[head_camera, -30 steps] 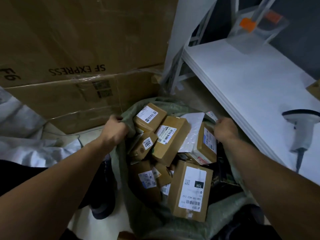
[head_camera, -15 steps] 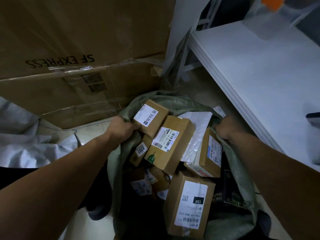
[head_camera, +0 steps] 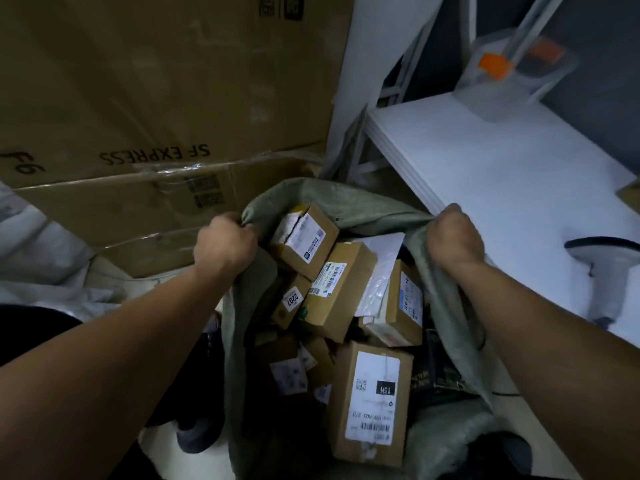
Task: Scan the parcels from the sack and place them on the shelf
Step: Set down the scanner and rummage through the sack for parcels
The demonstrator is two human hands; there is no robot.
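Observation:
A grey-green sack (head_camera: 349,206) stands open on the floor below me. My left hand (head_camera: 223,242) grips its left rim and my right hand (head_camera: 452,235) grips its right rim, holding the mouth apart. Inside lie several brown cardboard parcels with white labels: a small box (head_camera: 304,239) at the top, a longer box (head_camera: 337,289) under it, a box marked TSH (head_camera: 372,403) nearest me, and a white plastic mailer (head_camera: 379,271). A white shelf board (head_camera: 502,181) runs along the right. A handheld scanner (head_camera: 609,268) rests on it.
Large SF EXPRESS cartons (head_camera: 156,98) are stacked behind the sack. A clear plastic bag with an orange tag (head_camera: 509,74) sits at the shelf's far end. White plastic wrapping (head_camera: 41,265) lies at the left. A corner of cardboard (head_camera: 630,197) shows at the right edge.
Both hands have lifted and pulled the sack's rim higher and wider. The parcels inside shifted slightly, and the view tilted so the scanner is back in sight.

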